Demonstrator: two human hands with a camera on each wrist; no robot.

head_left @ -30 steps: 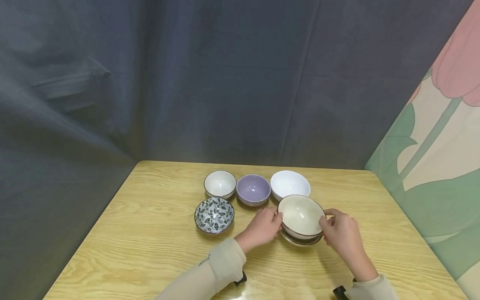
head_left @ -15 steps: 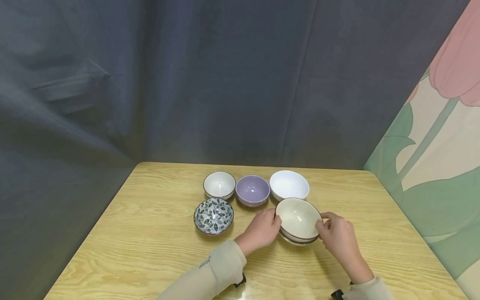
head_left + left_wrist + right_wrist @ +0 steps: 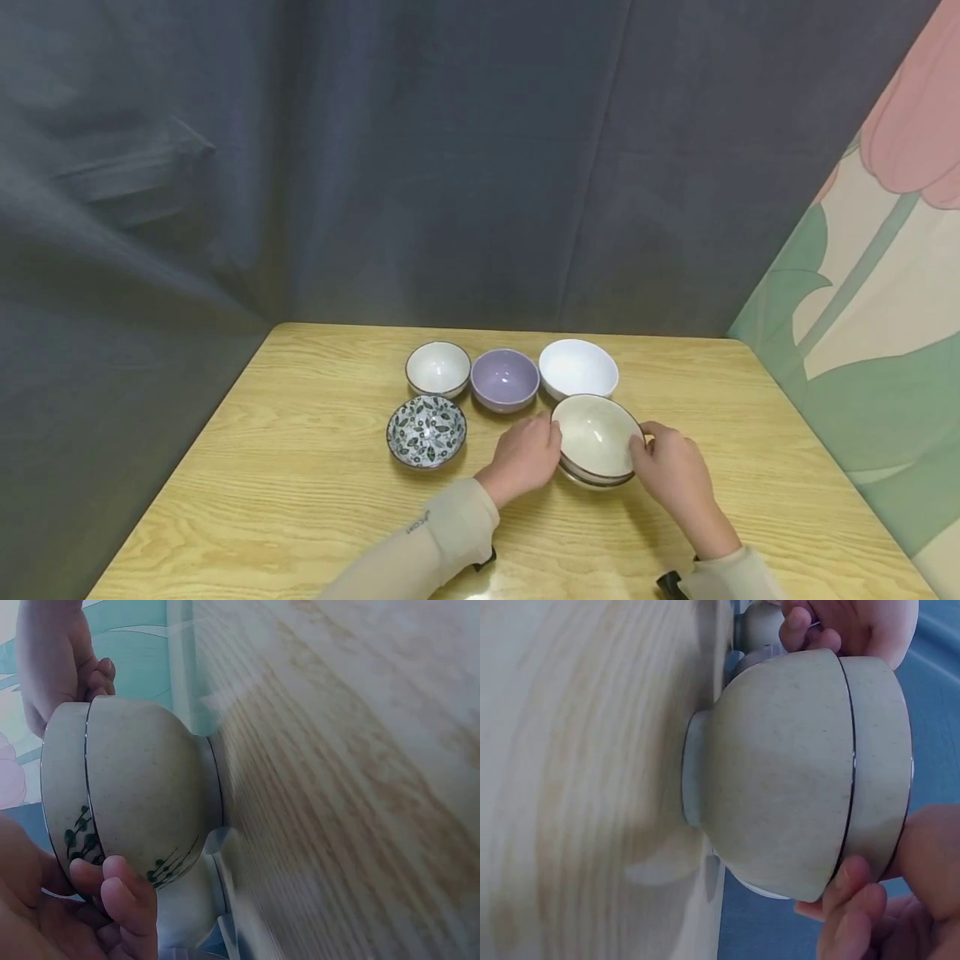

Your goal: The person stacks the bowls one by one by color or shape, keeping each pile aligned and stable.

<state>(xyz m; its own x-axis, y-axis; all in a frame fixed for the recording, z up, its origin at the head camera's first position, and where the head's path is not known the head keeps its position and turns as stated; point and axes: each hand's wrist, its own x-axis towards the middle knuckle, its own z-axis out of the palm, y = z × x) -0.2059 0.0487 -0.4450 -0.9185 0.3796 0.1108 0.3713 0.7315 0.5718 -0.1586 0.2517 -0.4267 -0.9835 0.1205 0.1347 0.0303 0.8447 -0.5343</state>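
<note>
A cream bowl with a dark rim (image 3: 596, 432) sits nested in a second cream bowl (image 3: 772, 772), which stands upright on the table. Green leaf sprigs show on their outer walls in the left wrist view. My left hand (image 3: 525, 454) pinches the upper bowl's left rim, thumb on top and fingers curled below. Across from it, my right hand (image 3: 673, 471) grips the right rim in the same way. In the right wrist view the right fingertips (image 3: 851, 877) touch near the lower bowl's rim as well. The lower bowl's inside is hidden.
Behind the stack stands a white bowl (image 3: 578, 368). A purple bowl (image 3: 505, 380) and a small off-white bowl with a dark rim (image 3: 438, 368) are left of it. A leaf-patterned bowl (image 3: 427, 432) lies nearer on the wooden table (image 3: 285, 483). Dark curtain (image 3: 450, 167) hangs behind.
The upper cream bowl has come down into the lower one, so the gap between their rims has narrowed. Both hands moved down slightly with it and still hold its rim.
</note>
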